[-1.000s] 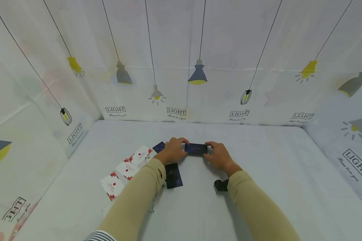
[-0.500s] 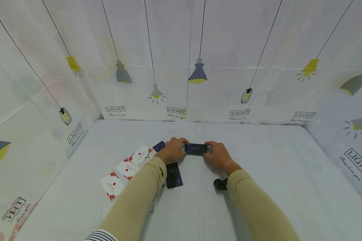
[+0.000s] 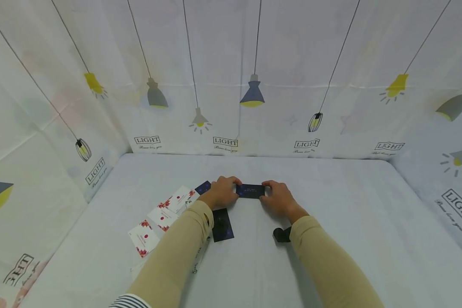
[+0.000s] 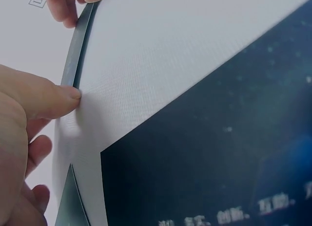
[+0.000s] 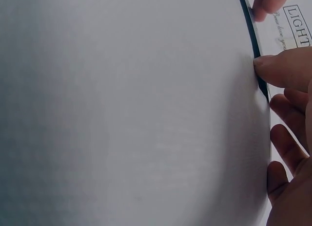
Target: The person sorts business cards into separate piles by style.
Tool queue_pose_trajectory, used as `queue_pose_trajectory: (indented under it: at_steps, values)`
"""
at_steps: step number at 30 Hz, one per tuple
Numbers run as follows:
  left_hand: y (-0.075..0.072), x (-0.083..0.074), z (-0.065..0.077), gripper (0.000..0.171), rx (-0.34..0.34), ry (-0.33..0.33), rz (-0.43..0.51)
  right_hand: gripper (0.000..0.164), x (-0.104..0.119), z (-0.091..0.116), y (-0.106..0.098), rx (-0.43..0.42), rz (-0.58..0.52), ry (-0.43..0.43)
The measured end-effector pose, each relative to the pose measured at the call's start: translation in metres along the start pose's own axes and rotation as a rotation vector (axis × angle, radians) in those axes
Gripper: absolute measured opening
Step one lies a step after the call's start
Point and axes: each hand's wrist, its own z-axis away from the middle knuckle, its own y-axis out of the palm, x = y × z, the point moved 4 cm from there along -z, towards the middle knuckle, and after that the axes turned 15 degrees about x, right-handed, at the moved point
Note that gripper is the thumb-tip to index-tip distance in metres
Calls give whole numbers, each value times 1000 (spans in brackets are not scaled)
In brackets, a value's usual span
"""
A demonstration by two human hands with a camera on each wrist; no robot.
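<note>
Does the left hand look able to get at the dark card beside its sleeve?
Probably not without letting go: the left hand grips one end of the dark rectangle. Otherwise, the card lies close, largely exposed.

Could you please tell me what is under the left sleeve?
Beside the left sleeve, white cards show on its left, a dark card and a pale, marked strip on its right. What lies directly beneath is covered and cannot be seen.

Arms (image 3: pixel 177 254) (image 3: pixel 333 261) forward — hands (image 3: pixel 221 191) (image 3: pixel 280 199) in pinch grips
</note>
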Motion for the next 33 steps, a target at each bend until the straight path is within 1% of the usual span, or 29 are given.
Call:
queue_pose_trajectory:
  at_steps: [5,10,18,27,33]
  values:
    - [-3,0,1,39,1,12,14,50,2,0,-2,3,-9,-1]
    - [-4,1,-1,39,-7,24,9,51,4,0,-3,12,-22,8]
    - [-2,3,-3,39,-17,21,-1,51,3,1,-3,12,-23,18]
    - [-1,3,-3,39,-19,-2,30,52,2,1,-1,-3,-27,8]
    - [0,4,-2,42,-31,-7,39,55,-2,1,2,-1,-39,22]
